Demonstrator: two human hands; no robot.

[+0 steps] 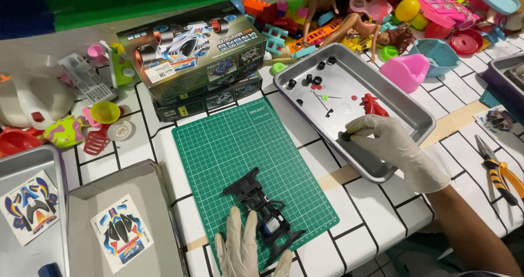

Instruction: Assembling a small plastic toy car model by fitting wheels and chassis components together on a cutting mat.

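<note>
We note the left hand [243, 249] spread flat, steadying the black chassis [262, 206]; the right hand [382, 140] pinches a small black wheel [346, 136] in the metal tray [404, 110]. Fitting it likely needs careful alignment.

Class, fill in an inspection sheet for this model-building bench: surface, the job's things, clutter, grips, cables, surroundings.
Surface: white tiled table with dark grout; green cutting mat in the middle.
Job's things: black car chassis on the mat; metal tray holding small black parts and a red part.
Clutter: kit boxes, sticker sheets, pliers, plastic toys.
Grips: left hand, gloved, rests against the chassis; right hand, gloved, pinches a small black part in the tray.
Cables: nothing seen.
Surroundings: green wall behind.
</note>
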